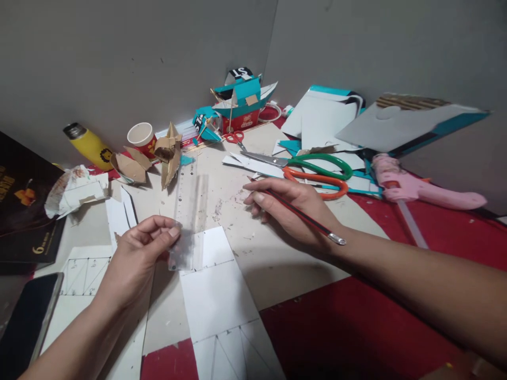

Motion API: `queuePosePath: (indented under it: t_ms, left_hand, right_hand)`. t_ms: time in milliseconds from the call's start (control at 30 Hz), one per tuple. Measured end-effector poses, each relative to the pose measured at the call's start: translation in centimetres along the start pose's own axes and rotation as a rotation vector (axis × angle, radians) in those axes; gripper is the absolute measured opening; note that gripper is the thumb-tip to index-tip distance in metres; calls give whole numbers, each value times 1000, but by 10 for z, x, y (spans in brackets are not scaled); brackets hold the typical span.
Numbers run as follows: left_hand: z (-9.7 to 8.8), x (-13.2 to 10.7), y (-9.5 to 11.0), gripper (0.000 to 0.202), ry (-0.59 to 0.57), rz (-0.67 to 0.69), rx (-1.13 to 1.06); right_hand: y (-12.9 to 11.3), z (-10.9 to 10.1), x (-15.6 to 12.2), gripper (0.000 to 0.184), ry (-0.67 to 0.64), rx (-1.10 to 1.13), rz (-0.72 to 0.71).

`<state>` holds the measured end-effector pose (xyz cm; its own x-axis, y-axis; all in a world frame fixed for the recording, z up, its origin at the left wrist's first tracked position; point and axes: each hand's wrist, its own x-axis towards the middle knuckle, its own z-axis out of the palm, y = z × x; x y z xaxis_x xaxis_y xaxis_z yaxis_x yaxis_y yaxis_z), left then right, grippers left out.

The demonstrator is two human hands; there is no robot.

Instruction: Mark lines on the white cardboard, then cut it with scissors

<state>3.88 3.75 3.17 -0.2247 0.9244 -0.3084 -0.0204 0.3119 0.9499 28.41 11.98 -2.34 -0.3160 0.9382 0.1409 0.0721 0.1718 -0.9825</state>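
"Both hands seem occupied. What does the left hand (137,256) have?"

"It pinches the clear ruler (185,211) at its left edge, near the lower end, with thumb and fingers closed on the plastic. Probably it is held by the edge so that most of the markings stay uncovered."

"And where exactly is this ruler?"

"Above the table (273,258), its near end overlapping the far left corner of the white card (217,301), close to a drawn line. Whether it lies flat or is a little lifted, I cannot tell."

"Then the right hand (291,211)?"

"Its fingers are half curled, loosely closed around the pencil (297,210). The dark tip points forward and left, away from the card; the metal end reaches back towards the wrist. I suppose it rests so to leave the card free."

"How do the arms stand?"

"They come in from both sides, the right one reaching across more level, the left one rising steeper. Just beyond the right hand lie the big scissors (289,169)."
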Motion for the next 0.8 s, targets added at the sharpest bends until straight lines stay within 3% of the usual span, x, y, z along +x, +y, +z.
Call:
queuePosePath:
  t_ms: [333,567,800]
  left_hand:
    - [1,-4,-2,24,28,26,92]
    - [-3,-8,4,22,-67,39,55]
    - [19,-18,-1,24,-68,-57,-109]
  right_hand:
    - [0,1,-1,19,-26,-12,35]
    - [0,1,0,25,-35,-40,42]
    - [-4,0,-5,36,-15,-121,66]
